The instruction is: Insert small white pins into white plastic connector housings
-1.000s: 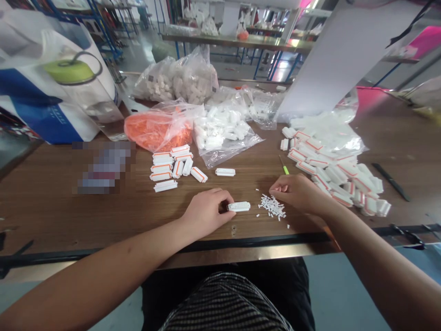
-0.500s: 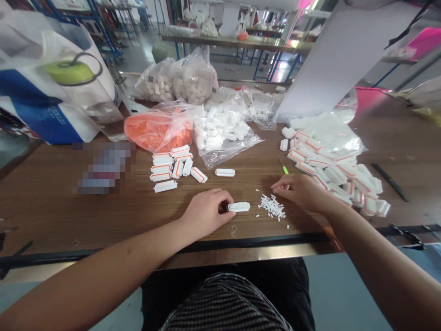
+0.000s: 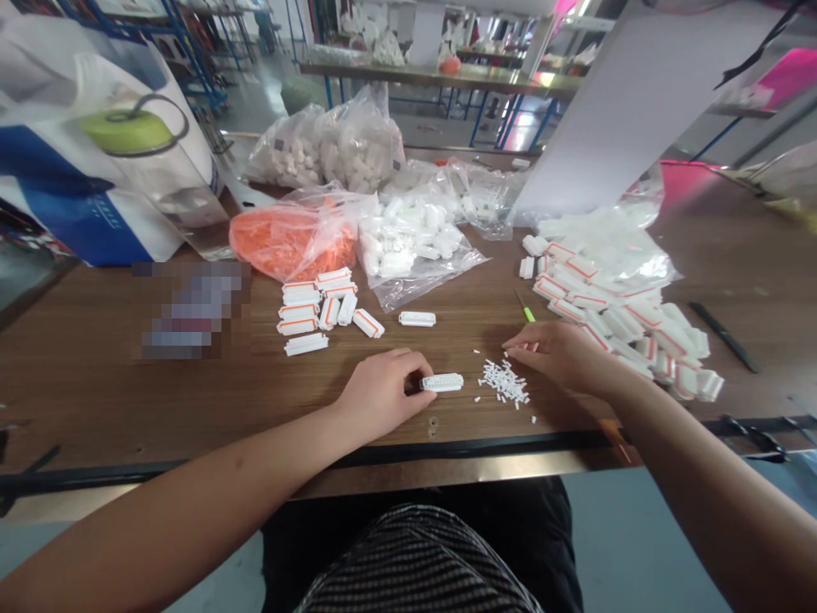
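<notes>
My left hand (image 3: 385, 389) is closed on one end of a white plastic connector housing (image 3: 445, 382), its thumb and forefinger gripping it on the table. Rows of small openings show along the housing's top. To the right, the fingertips of my right hand (image 3: 554, 356) are pinched together at a small white pin (image 3: 506, 353), just above a loose pile of small white plastic pins (image 3: 504, 383). A second white connector housing (image 3: 417, 319) lies beyond my left hand, touched by neither hand. A small tool with a green handle (image 3: 528, 315) lies beyond my right fingertips.
Several white housings with orange strips (image 3: 298, 326) lie at left, and a larger heap of housings (image 3: 629, 319) at right. Behind are a bag of orange parts (image 3: 294, 238) and a bag of white parts (image 3: 408, 234). A black knife-like tool (image 3: 724, 338) lies far right; a green-lidded bottle (image 3: 131, 134) stands left.
My right hand has shifted very slightly, and a small white pin now shows at its fingertips. My left hand and the housing stay in place.
</notes>
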`<action>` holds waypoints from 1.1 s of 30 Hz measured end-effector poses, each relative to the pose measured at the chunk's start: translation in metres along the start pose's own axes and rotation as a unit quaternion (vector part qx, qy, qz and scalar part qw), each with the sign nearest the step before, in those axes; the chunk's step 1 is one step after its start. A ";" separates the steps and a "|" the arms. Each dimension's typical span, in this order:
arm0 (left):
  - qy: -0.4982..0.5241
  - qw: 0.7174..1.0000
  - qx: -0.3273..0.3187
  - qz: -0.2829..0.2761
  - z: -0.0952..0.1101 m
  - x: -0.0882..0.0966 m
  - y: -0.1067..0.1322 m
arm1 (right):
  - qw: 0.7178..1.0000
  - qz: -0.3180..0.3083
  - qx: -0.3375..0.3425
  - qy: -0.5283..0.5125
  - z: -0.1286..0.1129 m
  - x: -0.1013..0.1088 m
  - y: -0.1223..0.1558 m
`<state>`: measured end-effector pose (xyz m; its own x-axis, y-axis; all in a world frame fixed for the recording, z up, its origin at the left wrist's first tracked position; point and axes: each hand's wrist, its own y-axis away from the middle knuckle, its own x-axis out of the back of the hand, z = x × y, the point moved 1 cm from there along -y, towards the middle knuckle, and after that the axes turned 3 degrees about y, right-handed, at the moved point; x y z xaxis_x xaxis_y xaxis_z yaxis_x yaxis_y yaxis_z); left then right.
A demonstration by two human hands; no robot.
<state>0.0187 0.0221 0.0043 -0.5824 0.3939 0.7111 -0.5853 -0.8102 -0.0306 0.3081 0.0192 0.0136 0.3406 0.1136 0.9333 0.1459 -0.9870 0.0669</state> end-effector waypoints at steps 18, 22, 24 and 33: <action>0.004 1.000 0.007 -0.001 0.001 0.000 0.000 | 0.995 0.011 -0.007 -0.094 -0.044 -0.001 0.005; 0.015 1.000 0.017 0.002 0.001 -0.001 0.001 | 0.983 0.026 0.108 -0.147 -0.085 -0.010 0.010; 0.016 1.000 0.016 0.002 0.001 -0.001 0.001 | 0.978 0.026 0.139 -0.152 -0.099 -0.017 0.010; 0.007 1.000 0.006 0.009 0.000 -0.003 0.001 | 0.977 0.037 0.176 -0.114 -0.104 -0.030 0.006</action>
<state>0.0196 0.0199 0.0025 -0.6001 0.3854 0.7009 -0.5677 -0.8225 -0.0338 0.2023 -0.0021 0.0226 0.5548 0.1053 0.8253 0.4102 -0.8976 -0.1612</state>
